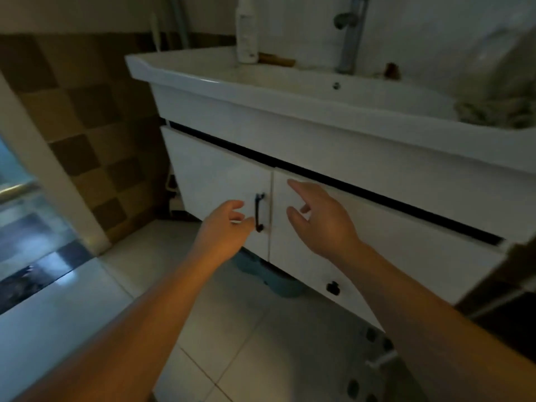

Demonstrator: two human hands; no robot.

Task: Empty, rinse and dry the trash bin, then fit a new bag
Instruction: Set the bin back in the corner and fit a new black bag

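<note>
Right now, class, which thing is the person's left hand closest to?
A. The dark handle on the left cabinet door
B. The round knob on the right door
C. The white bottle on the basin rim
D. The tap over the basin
A: the left hand reaches with its fingertips at the dark handle on the left cabinet door, not yet gripping it.

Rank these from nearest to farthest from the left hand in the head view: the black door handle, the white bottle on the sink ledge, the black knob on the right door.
From the left hand:
1. Black door handle, just right of the fingertips on the left door.
2. Black knob, lower right on the right door.
3. White bottle, up on the back ledge of the sink.
</note>
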